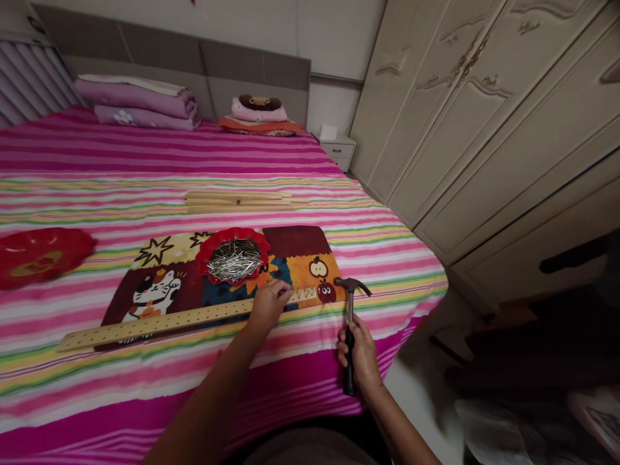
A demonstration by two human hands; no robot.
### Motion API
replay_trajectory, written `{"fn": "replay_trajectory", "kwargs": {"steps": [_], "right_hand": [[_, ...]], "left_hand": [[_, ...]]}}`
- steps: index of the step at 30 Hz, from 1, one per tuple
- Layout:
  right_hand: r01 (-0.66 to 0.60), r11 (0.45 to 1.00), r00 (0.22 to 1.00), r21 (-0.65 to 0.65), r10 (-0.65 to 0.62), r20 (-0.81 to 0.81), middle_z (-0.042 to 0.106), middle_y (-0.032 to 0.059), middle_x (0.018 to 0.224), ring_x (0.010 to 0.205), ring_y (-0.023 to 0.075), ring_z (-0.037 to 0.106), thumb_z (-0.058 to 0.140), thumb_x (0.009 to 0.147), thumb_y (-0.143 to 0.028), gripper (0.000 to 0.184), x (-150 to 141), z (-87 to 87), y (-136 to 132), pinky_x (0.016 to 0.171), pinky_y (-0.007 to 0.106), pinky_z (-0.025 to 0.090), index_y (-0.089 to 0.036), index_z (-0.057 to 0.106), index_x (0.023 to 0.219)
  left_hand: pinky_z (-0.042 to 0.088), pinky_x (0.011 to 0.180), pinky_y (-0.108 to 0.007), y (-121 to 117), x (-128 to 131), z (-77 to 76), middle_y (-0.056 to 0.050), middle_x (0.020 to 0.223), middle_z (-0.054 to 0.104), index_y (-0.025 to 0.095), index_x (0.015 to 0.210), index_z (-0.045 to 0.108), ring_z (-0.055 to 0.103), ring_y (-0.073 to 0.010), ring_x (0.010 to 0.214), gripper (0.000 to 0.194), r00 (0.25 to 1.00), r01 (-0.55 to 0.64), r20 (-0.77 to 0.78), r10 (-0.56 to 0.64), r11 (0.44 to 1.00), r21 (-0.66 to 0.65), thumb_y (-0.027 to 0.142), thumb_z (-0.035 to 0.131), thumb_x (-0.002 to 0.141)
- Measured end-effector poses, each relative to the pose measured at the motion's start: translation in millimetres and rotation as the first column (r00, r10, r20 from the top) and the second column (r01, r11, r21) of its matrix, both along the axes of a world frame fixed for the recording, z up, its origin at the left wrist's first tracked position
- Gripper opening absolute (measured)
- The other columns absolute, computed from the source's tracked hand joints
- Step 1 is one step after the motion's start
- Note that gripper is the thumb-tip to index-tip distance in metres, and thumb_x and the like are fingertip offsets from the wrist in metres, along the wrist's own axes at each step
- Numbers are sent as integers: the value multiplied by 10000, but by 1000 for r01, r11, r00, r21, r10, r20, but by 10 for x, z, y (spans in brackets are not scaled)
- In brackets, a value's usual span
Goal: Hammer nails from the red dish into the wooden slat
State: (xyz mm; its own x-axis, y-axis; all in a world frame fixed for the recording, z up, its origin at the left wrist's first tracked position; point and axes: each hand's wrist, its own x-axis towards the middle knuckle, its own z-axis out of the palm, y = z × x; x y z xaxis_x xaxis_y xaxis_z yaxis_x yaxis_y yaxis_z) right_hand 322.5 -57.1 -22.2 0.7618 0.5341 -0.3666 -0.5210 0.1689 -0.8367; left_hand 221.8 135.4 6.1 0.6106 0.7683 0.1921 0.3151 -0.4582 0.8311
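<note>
My right hand [359, 349] grips the black handle of a claw hammer [349, 323], its head up and the claw pointing right. Over a long wooden strip [194, 316] with rows of dark holes, my left hand [271, 302] is closed in a pinch; what its fingertips hold is too small to make out. Several nails [305, 294] stick up from the strip's right end, just beyond those fingers. Behind the strip, a red scalloped bowl [205, 248] contains a heap of loose nails [235, 261]. Strip and bowl rest on a patterned mat [295, 242] with a cat and apples.
Several bare wooden strips [237, 201] lie farther back on the striped bedsheet [145, 152]. A red plate [46, 255] is at the left. Folded purple bedding [145, 106] and a pillow stack [259, 115] sit by the headboard. Wardrobe doors [445, 129] stand to the right.
</note>
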Motion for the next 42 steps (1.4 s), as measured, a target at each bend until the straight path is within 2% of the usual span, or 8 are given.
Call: {"fn": "replay_trajectory", "kwargs": {"steps": [6, 11, 14, 19, 27, 31, 35, 42], "right_hand": [[-64, 978, 941, -198, 125, 314, 525, -72, 574, 386, 77, 431, 595, 772, -428, 491, -80, 441, -109, 303, 169, 344, -228, 530, 1215], [-237, 894, 589, -381, 444, 675, 595, -32, 573, 531, 141, 566, 572, 808, -296, 376, -12, 888, -67, 562, 255, 488, -249, 635, 1175], [-291, 854, 432, -432, 520, 737, 710, 21, 822, 741, 201, 655, 551, 822, -251, 379, 0, 973, 7, 731, 313, 507, -275, 627, 1193], [-269, 841, 386, -469, 540, 748, 714, 48, 990, 856, 247, 661, 535, 836, -227, 419, -25, 952, 69, 825, 374, 483, -295, 580, 1248], [-290, 860, 508, -421, 511, 694, 720, 25, 809, 723, 226, 652, 618, 771, -257, 356, -10, 966, 49, 695, 319, 503, -276, 667, 1123], [-163, 928, 731, -334, 341, 592, 554, -46, 523, 448, 126, 503, 627, 771, -335, 356, -31, 873, -2, 424, 219, 422, -236, 653, 1112], [-37, 974, 958, -222, 98, 270, 533, -74, 537, 358, 88, 423, 648, 721, -425, 511, 6, 616, 4, 266, 166, 308, -237, 536, 1183], [5, 1000, 999, 6, -4, -36, 494, -104, 515, 327, 49, 376, 699, 641, -393, 352, 69, 7, 10, 236, 121, 291, -238, 494, 881]], "left_hand": [[409, 637, -235, -9, -13, -18, 9, 671, 594, 201, 637, 619, 537, -116, 648, 84, 1000, 11, -7, -11, 1000, 2, 225, 579, 708], [389, 634, -238, -23, -31, 11, 7, 664, 574, 197, 625, 611, 519, -118, 648, 101, 999, 15, -31, -15, 1000, 0, 221, 570, 715], [381, 633, -236, -24, -32, 31, 8, 646, 564, 194, 595, 594, 511, -118, 643, 121, 998, 9, -58, -9, 1000, 6, 213, 575, 713], [381, 639, -234, -23, -32, 31, 7, 676, 577, 190, 622, 607, 515, -113, 639, 104, 998, 12, -60, -13, 1000, -2, 211, 575, 718], [366, 614, -226, -20, -32, 4, 10, 643, 557, 181, 592, 588, 505, -109, 627, 124, 998, 16, -56, -15, 1000, 24, 181, 586, 716], [384, 634, -231, -24, -31, -20, 1, 671, 578, 180, 624, 616, 527, -113, 650, 109, 999, 17, -44, -16, 1000, 17, 169, 578, 725], [412, 641, -236, -35, -12, -58, -3, 695, 599, 190, 662, 637, 542, -117, 663, 85, 1000, 12, -19, -12, 1000, 19, 166, 579, 719], [450, 686, -256, 134, -233, 31, -13, 779, 624, 204, 774, 661, 565, -128, 699, 123, 994, -103, -29, 105, 993, 60, 184, 542, 745]]}}
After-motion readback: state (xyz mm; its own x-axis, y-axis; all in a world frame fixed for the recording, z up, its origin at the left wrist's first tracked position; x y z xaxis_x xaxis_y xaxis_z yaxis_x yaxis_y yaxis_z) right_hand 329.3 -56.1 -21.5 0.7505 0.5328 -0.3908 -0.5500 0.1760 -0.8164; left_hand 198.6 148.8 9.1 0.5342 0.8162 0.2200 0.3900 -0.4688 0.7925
